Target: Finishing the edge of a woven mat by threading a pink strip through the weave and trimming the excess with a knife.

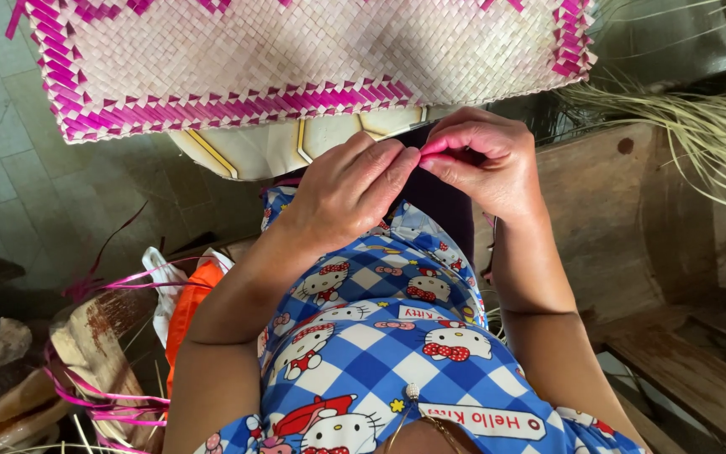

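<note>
A woven mat (296,59) of pale straw strips with a bright pink border spreads across the top of the head view. Just below its near edge, my left hand (346,189) and my right hand (485,160) meet fingertip to fingertip. Both pinch a thin pink strip (432,148) between them; only a short bit of it shows between the fingers. My forearms run down over a blue-and-white checked garment with cartoon prints (380,345).
Loose pale straw fibres (699,134) fan out at upper right over a wooden bench (607,219). Pink strips (102,395) curl at lower left beside an orange cloth (191,311) and wood pieces. A tiled floor (10,185) lies at left.
</note>
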